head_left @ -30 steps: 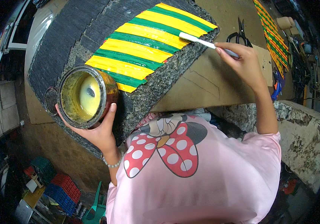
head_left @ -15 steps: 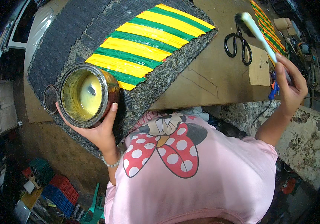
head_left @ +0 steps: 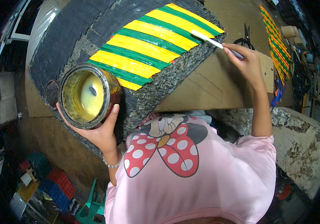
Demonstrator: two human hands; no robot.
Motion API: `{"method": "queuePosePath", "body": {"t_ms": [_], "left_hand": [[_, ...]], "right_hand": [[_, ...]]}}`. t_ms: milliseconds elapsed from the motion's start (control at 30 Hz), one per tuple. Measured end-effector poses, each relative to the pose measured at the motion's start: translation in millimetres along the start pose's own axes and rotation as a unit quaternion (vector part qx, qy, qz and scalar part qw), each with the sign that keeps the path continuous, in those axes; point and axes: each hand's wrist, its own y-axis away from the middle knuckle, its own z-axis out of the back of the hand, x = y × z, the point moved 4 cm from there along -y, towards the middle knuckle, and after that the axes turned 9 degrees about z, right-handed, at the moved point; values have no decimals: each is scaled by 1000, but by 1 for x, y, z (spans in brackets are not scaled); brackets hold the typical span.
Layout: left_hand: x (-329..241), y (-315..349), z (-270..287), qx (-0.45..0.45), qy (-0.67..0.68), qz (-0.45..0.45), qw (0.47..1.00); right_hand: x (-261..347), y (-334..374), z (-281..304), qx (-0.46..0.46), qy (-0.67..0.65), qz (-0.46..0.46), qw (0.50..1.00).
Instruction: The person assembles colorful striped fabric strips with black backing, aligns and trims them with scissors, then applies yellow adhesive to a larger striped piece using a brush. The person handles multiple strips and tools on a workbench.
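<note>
My left hand [head_left: 99, 137] is wrapped around a round metal can [head_left: 112, 86], tilted so its inside shows a creamy yellowish liquid [head_left: 92, 98]. My right hand [head_left: 248, 62] grips a brush [head_left: 213, 42] by its pale handle. The brush's head end is over the right edge of a green-and-yellow striped panel [head_left: 154, 48]; its bristles are hard to make out, and I cannot tell whether they touch. Glossy wet-looking patches show on the panel. It lies on a dark, rough-textured board [head_left: 171, 76].
Black-handled scissors [head_left: 246, 39] lie beyond my right hand, partly hidden. Beside them are a cardboard piece [head_left: 267, 74], another striped panel [head_left: 274, 41] and a blue tool [head_left: 276, 98]. A dark round lid or ring [head_left: 51, 94] sits left of the can. Brown tabletop [head_left: 188, 91] surrounds the board.
My right hand has moved left with the brush, from above the scissors to the striped panel's right edge. My left hand and the can stay nearly in place.
</note>
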Motion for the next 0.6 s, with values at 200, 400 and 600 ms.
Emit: {"method": "queuePosePath", "body": {"t_ms": [200,400,600], "left_hand": [[1,-4,6,-2,-35,-10,999],[5,-4,13,-13,-13,14,1000],[5,-1,16,-19,-15,8,1000]], "right_hand": [[14,-36,-26,-7,8,75,997],[41,-96,-60,7,35,146,989],[52,-118,-69,43,73,150,985]]}}
